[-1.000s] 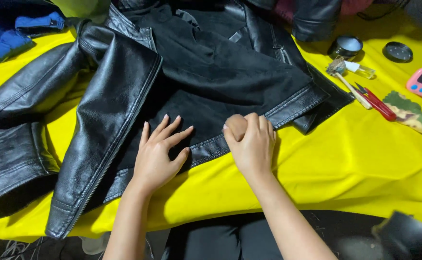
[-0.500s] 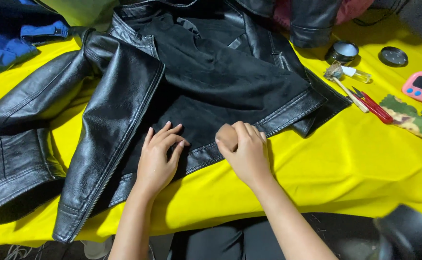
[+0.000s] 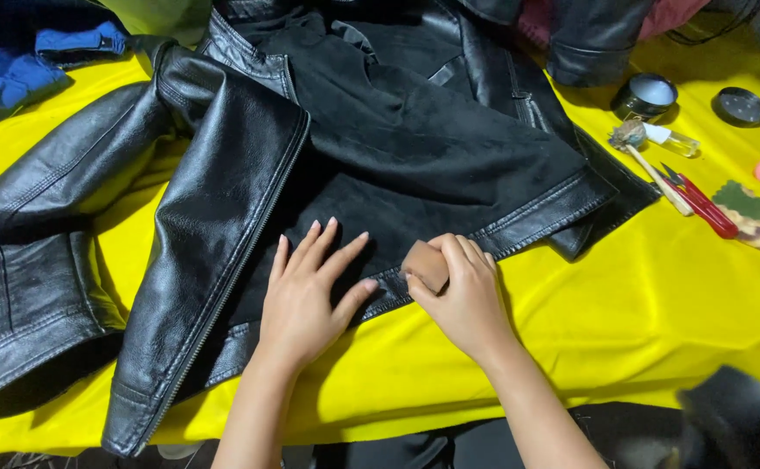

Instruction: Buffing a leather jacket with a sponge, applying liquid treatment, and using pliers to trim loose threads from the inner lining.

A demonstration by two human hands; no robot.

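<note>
The black leather jacket (image 3: 328,165) lies opened out across the yellow-covered bench (image 3: 675,313), filling the centre and left of the frame, its dark lining facing up. The left hand (image 3: 310,295) rests flat, fingers spread, on the lining just inside the lower hem. The right hand (image 3: 462,295) is closed around a small tan sponge (image 3: 423,263), pressed against the leather hem band at lower centre, touching the left thumb.

Judgement on the step: the work appears to be rubbing the hem with the sponge. It is best done with the flat hand pinning the panel taut just beside the contact point, strokes short and running along the band, pressure even so that the edge does not ripple or slide on the cloth.

Containers, upper right of the frame: a small round dark tin (image 3: 645,95) stands open, holding a pale, whitish filling; its level cannot be judged. Its dark round lid (image 3: 739,106) lies apart to the right. A small clear bottle (image 3: 671,139) lies on its side below the tin; contents cannot be told.
</note>
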